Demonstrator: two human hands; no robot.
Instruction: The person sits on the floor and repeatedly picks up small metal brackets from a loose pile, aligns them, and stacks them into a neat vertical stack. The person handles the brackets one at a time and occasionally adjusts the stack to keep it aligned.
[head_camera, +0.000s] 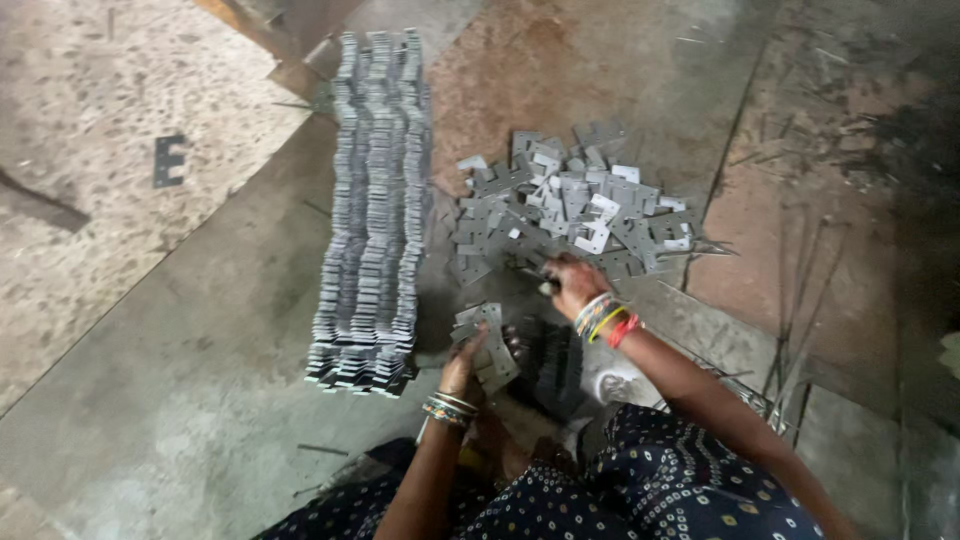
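On the floor, the left hand (470, 362) is gripping a small stack of metal plates (486, 343) while the right hand (572, 283) is pinching another from the loose pile (575, 212), to add it next.

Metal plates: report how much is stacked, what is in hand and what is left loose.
Done: a long stacked row of metal plates lies on the floor, several columns wide. In hand: the left hand holds a small bundle of plates, while the right hand reaches into the edge of the loose pile. Left: that pile, unsorted, looks smaller than the stacked row.
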